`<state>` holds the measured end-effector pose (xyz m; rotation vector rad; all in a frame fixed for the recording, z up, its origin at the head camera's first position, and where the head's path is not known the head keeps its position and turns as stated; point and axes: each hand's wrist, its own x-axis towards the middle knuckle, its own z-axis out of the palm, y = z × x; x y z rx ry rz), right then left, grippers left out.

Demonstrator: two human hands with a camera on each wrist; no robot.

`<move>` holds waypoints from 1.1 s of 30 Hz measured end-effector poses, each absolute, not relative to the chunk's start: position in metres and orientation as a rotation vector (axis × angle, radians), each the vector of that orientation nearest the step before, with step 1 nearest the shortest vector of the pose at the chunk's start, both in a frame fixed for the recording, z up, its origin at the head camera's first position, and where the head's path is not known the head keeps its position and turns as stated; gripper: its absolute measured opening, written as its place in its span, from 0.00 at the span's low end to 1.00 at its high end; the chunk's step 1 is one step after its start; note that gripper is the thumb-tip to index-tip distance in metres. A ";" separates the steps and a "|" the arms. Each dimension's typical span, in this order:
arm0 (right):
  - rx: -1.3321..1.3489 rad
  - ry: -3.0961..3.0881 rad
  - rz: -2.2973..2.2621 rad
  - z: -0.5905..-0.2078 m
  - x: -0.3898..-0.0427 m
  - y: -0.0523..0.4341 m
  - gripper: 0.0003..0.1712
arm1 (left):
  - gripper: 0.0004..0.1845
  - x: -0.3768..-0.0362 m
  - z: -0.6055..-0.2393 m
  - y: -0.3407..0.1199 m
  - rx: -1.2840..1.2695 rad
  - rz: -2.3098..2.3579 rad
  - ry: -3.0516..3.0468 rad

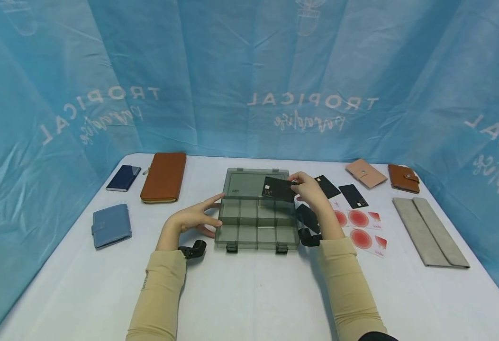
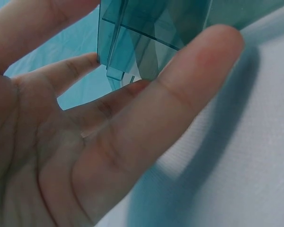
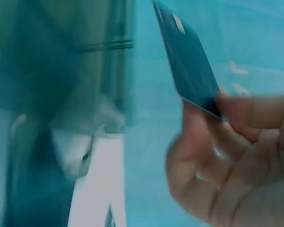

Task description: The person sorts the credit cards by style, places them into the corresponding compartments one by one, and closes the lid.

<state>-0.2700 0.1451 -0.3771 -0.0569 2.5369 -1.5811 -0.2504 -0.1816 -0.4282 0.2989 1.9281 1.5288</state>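
Note:
A smoky clear plastic organiser box (image 1: pixel 256 222) lies open in the middle of the white table, its lid (image 1: pixel 249 182) laid flat behind it. My left hand (image 1: pixel 198 215) rests against the box's left side with straight fingers (image 2: pixel 189 90), the box corner (image 2: pixel 128 52) just beyond them. Over the box's right compartments my right hand (image 1: pixel 309 189) pinches a black VIP card (image 1: pixel 278 189) by its right edge. The right wrist view is blurred but shows that black card (image 3: pixel 189 66) held between fingertips.
Right of the box lie two black cards (image 1: pixel 353 195), red-and-white cards (image 1: pixel 362 220), a pink wallet (image 1: pixel 365 173), a brown wallet (image 1: pixel 403 178) and a grey pouch (image 1: pixel 430 231). On the left are an orange long wallet (image 1: pixel 164 176), a navy case (image 1: pixel 123 178) and a blue wallet (image 1: pixel 111 225).

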 end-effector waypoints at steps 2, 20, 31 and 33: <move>-0.111 2.485 -1.612 -0.374 -0.264 0.136 0.16 | 0.49 -0.251 -0.428 -0.181 0.299 1.528 1.925; -0.462 2.466 -1.060 -0.375 -0.278 0.066 0.12 | 0.49 -0.252 -0.426 -0.178 0.224 1.534 1.931; -0.584 2.506 -0.853 -0.384 -0.285 0.062 0.11 | 0.49 -0.251 -0.426 -0.178 0.242 1.530 1.920; -0.586 2.530 -0.805 -0.383 -0.285 0.062 0.10 | 0.49 -0.251 -0.426 -0.178 0.243 1.532 1.919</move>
